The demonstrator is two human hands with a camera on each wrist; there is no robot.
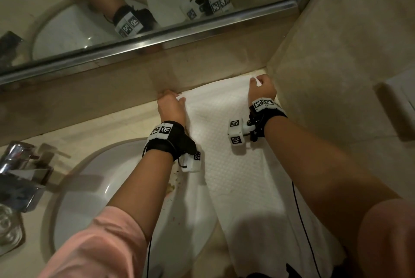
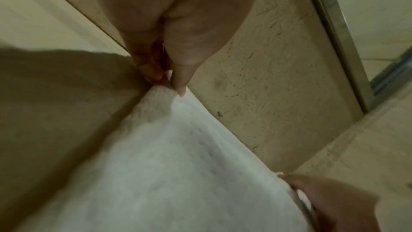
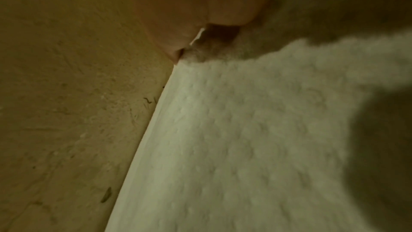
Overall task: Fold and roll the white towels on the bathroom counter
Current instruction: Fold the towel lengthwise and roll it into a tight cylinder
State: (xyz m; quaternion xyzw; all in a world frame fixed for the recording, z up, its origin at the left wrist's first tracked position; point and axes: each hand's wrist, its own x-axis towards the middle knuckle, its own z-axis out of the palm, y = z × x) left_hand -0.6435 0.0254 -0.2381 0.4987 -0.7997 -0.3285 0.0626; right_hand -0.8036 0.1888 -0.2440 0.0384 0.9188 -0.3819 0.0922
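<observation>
Beige stone counter (image 1: 125,118), dim warm light. White round sink (image 1: 89,187) sunk into it. Chrome tap (image 1: 20,172) left of sink. Stone backsplash (image 1: 89,95) behind sink, metal-framed mirror (image 1: 67,19) above that. Beige tiled wall (image 1: 336,53) right of counter, meeting the backsplash at the corner.

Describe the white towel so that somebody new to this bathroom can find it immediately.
Right of the round sink, it lies on the beige counter, reaching the back wall. The left hand and right hand pinch its far corners. Only the towel is white and dimpled.
</observation>
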